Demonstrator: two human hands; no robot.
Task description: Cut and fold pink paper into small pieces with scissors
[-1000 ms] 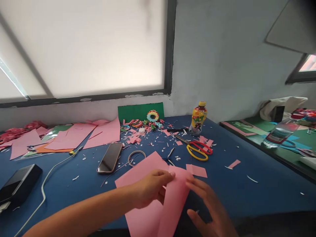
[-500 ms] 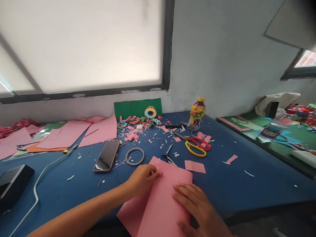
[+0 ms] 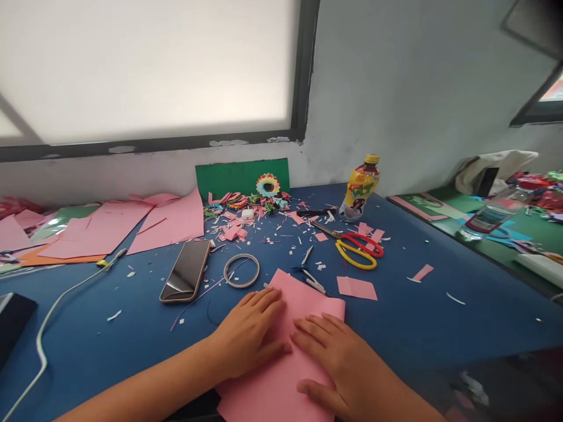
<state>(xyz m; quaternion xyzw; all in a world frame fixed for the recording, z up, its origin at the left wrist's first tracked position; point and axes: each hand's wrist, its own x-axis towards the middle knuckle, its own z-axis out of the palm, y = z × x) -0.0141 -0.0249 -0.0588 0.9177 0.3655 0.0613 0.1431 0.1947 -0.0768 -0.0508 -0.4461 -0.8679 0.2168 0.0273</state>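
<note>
A folded sheet of pink paper (image 3: 281, 390) lies at the table's near edge, partly covered by both hands. My left hand (image 3: 250, 328) rests on its left side, palm down, fingers stretched out and thumb pointing right. Flat on the right side lies my right hand (image 3: 336, 360), its fingers spread. Just beyond the paper are a small blue-handled pair of snips (image 3: 305, 266) and a roll of tape (image 3: 241, 271). Farther right are scissors (image 3: 358, 249) with one red and one yellow handle, and a small pink paper piece (image 3: 357, 288).
A phone (image 3: 187, 271) lies left of the tape. Pink sheets (image 3: 99, 231) and a white cable (image 3: 48, 328) occupy the left. Paper scraps (image 3: 233, 228) are strewn before a green board (image 3: 241, 176). A yellow-capped bottle (image 3: 360, 190) stands at the back. Another table (image 3: 534, 240) adjoins on the right.
My left hand has gone from a pinch at the paper's left edge to lying flat on it. My right hand has slid inward, and the view has shifted slightly.
</note>
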